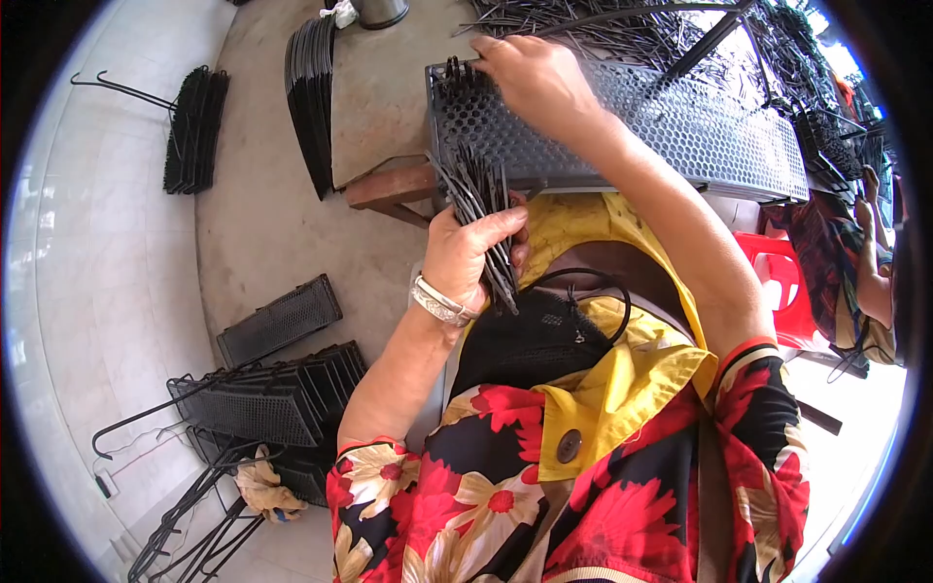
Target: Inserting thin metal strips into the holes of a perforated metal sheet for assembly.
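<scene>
My left hand (463,251), with a bracelet at the wrist, is closed around a bundle of thin dark rods (472,187). The rods fan out a little at the top, just in front of a grey perforated panel (622,121). Over the panel's far left corner, my right hand (544,83) has its fingers drawn together. Whatever those fingertips pinch is too small to make out. Right below them, several short dark rods (457,76) stand upright in the holes at that corner.
A heap of loose dark rods (603,34) lies beyond the panel. Stacked dark panels (309,97) lean at the far left. More black perforated racks (262,403) stand at the lower left. A red stool (792,301) and another person's arm (875,277) are at the right.
</scene>
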The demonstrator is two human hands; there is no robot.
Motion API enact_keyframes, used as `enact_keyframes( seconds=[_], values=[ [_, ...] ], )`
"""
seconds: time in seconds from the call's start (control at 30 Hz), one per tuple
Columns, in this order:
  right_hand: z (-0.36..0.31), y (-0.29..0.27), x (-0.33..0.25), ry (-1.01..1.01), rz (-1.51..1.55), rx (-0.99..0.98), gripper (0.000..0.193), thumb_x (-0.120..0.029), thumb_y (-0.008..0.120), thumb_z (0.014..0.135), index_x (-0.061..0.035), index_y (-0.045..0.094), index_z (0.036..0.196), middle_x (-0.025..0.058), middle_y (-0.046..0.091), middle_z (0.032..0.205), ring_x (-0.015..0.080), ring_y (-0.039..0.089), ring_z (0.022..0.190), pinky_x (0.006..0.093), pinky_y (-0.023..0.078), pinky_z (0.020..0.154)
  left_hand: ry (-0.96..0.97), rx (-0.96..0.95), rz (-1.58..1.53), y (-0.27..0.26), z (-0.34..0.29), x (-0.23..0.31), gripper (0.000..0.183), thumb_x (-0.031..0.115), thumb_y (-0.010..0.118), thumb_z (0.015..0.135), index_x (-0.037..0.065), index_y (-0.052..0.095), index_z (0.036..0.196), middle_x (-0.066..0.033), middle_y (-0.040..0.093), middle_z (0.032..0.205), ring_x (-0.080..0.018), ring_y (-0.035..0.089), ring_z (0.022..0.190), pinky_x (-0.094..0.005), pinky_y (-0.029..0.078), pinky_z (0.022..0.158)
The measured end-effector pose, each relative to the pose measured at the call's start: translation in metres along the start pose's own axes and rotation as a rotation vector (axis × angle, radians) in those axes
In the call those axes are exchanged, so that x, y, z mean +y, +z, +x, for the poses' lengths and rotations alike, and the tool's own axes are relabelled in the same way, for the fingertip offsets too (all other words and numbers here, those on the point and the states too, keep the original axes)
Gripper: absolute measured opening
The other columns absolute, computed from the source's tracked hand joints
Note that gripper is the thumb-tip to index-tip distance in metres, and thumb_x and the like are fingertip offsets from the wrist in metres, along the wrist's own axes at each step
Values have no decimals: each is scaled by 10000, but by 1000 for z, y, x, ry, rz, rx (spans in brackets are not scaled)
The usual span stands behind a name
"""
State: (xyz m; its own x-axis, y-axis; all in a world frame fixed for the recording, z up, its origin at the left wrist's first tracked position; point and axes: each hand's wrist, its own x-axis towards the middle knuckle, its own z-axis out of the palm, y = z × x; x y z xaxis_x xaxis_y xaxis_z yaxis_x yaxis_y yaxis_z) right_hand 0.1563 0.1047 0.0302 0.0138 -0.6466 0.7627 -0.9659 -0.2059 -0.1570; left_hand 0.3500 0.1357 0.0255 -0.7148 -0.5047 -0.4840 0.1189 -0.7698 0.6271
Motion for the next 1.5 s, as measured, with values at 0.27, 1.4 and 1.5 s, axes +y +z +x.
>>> enact_keyframes(
  seconds=[0.27, 1.4, 1.5],
  values=[
    [12, -7, -11, 139, -64, -281, 210, -137, 547, 779, -69, 584, 974, 159, 589, 720, 336, 581, 678, 390, 470, 582, -18, -37, 67, 0, -1, 2, 205, 78, 607, 751, 19, 543, 936, -82, 548, 704, -165, 502, 514, -281, 392, 440],
    [-6, -50, -16, 684, 453, 136, 103, -63, 612, 766, -4, 628, 849, 7, 600, 651, 32, 496, 548, 168, 398, 505, 26, 30, -16, 1, 0, 4, 162, 81, 662, 732, 15, 575, 852, -50, 550, 654, -144, 513, 492, -253, 394, 426],
    [-2, -34, -14, 588, 372, 237, 97, -71, 618, 776, -20, 630, 858, 2, 615, 666, 27, 517, 573, 170, 423, 532, 26, 35, -11, 1, 1, 2, 163, 74, 660, 730, 13, 576, 855, -51, 549, 653, -144, 511, 492, -253, 390, 427]
  ],
)
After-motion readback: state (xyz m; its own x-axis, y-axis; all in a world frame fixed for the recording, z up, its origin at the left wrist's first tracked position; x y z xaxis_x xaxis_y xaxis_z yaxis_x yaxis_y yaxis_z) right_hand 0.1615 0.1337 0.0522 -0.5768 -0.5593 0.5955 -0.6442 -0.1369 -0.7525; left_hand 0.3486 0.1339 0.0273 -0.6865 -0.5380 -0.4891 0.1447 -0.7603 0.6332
